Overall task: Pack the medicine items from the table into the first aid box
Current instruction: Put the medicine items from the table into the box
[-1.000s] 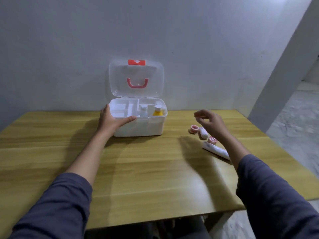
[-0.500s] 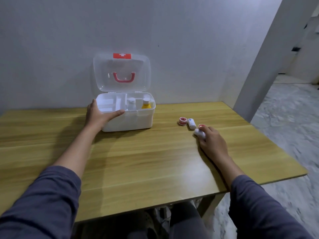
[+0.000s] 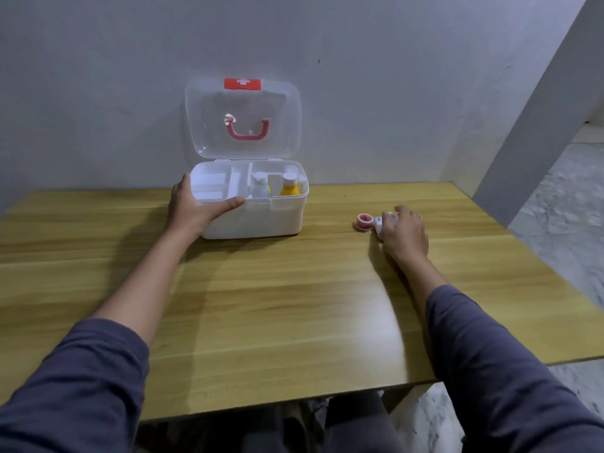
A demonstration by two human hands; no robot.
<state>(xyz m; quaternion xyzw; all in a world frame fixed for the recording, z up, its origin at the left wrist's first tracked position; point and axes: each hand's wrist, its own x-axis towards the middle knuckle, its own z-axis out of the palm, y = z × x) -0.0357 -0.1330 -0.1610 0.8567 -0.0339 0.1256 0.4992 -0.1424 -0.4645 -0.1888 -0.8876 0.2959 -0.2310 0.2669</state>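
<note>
Currently we're mid-pickup: right hand (image 3: pixel 405 235) closing its grip over a small white item (image 3: pixel 379 225) on the counter (image 3: pixel 294 305), red tape roll (image 3: pixel 364 221) just beside it. Left hand (image 3: pixel 196 209) clamps the open first aid box (image 3: pixel 261 220) by its front-left corner. Next, probably: lift the item clear, carry it left, drop it into a free compartment beside the bottles (image 3: pixel 289 186).

Two bare forearms, bare left hand (image 3: pixel 196 209) and right hand (image 3: pixel 405 235). No rings, watch or gloves visible. Long sleeves (image 3: pixel 75 387), dull slate-blue, soft matte fabric, pushed up to mid-forearm, bunched in loose folds at cuffs. Dark trousers (image 3: pixel 353 423) visible below near table edge, detail unclear.
</note>
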